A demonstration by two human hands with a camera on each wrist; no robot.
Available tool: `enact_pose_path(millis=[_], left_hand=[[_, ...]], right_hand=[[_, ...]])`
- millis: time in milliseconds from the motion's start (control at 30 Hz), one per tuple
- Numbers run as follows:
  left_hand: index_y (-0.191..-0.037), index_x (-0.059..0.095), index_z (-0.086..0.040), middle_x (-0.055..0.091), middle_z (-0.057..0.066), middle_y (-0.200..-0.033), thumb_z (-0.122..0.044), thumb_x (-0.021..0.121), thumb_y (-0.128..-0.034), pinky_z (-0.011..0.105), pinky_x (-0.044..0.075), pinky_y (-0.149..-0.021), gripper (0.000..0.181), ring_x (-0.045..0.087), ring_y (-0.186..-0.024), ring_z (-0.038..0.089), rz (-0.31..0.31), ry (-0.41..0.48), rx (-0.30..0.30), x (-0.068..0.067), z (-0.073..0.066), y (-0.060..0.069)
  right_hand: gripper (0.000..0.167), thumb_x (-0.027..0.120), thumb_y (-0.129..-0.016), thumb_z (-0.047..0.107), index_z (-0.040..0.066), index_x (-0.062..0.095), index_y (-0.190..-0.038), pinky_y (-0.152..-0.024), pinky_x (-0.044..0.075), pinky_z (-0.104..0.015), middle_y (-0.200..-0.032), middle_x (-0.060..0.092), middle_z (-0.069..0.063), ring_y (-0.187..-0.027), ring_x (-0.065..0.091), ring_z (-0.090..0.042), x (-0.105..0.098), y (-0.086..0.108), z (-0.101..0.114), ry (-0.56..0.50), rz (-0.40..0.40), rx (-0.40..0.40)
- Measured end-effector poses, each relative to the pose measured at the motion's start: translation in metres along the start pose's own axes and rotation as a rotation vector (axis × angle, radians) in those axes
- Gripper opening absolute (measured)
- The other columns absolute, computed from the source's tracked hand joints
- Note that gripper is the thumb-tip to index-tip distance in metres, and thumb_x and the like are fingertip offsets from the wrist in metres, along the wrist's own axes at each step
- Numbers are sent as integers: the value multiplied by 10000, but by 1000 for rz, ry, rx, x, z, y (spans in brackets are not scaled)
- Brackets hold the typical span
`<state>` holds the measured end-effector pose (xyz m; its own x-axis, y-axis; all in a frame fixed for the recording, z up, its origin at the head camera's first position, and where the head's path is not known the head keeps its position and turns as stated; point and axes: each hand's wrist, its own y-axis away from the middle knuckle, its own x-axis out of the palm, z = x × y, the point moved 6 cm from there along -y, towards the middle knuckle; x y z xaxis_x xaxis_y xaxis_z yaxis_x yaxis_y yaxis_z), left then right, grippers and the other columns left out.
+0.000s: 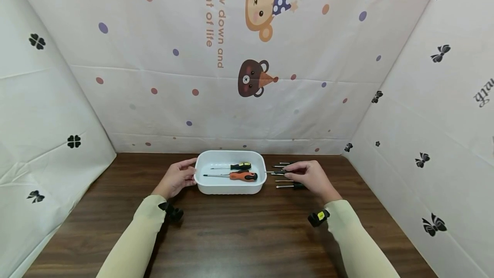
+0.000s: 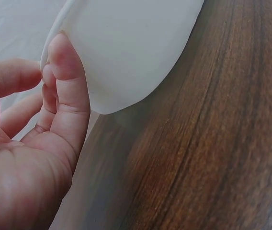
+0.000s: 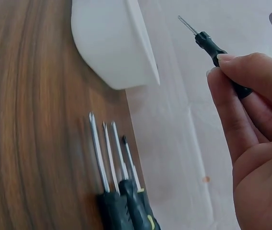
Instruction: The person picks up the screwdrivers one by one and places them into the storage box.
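Observation:
At the left end of a white plastic tray, my left hand holds the rim, thumb and fingers meeting at its edge in the left wrist view. Inside the tray lie an orange-and-black screwdriver and a yellow-and-black screwdriver, shafts toward the left. To the right of the tray, my right hand pinches a small black screwdriver by its handle, its tip pointing away from the hand. Below that hand, several dark-handled screwdrivers lie side by side on the table.
The brown wood-grain table ends at a pale printed backdrop close behind the tray. Similar white sheets hang at the left and right sides. A small black camera is strapped to each wrist.

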<state>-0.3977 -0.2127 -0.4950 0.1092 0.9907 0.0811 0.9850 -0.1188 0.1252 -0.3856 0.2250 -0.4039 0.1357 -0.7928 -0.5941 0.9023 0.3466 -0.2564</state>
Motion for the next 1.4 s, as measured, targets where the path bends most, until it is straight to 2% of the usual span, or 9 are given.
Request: enact_pose_path(millis=[233,400,567,733,1067,1400], left_hand=[[-1574,386,-50,663,57,-994,-21,557,-1022,259,612,-705,579,646,-727,115,-2,-5,-6,1,0,0],[-1568,396,-44,673,80,-993,-9,564,-1015,270,615,-696,579,657,-718,123,-5,7,-7,1,0,0],[-1570,395,-51,676,72,-1000,-26,562,-1021,265,615,-706,575,658,-732,118,-3,-17,2,1,-1,2],[-1574,383,-44,678,75,-1008,-25,551,-1028,260,614,-707,572,656,-731,117,8,-18,13,0,-1,3],[-1560,410,-42,683,95,-1012,-16,561,-1017,272,613,-696,565,655,-728,129,-2,-5,7,1,-2,1],[-1571,384,-30,683,76,-1012,-23,562,-1020,264,610,-707,579,650,-739,117,14,-7,12,1,-4,3]], right_hand=[[246,830,-863,164,43,801,-1075,-745,593,-212,-1093,776,-152,-885,713,-25,8,-7,9,-23,-5,0],[232,830,-861,148,28,802,-1057,-743,595,-214,-1082,777,-158,-888,714,-36,15,-12,16,-24,-6,-40],[198,837,-854,140,61,811,-1034,-738,602,-230,-1063,782,-92,-875,716,-59,24,-17,18,-51,-12,-11],[227,842,-850,148,45,806,-1049,-728,597,-239,-1061,781,-105,-857,708,-87,34,-23,21,-61,-9,-11],[168,857,-839,188,149,834,-1001,-668,570,-265,-1031,787,-68,-803,658,-140,59,-34,17,-88,3,63],[168,869,-823,182,121,836,-976,-715,580,-254,-1025,790,-64,-860,695,-115,87,-44,17,-85,27,82]])
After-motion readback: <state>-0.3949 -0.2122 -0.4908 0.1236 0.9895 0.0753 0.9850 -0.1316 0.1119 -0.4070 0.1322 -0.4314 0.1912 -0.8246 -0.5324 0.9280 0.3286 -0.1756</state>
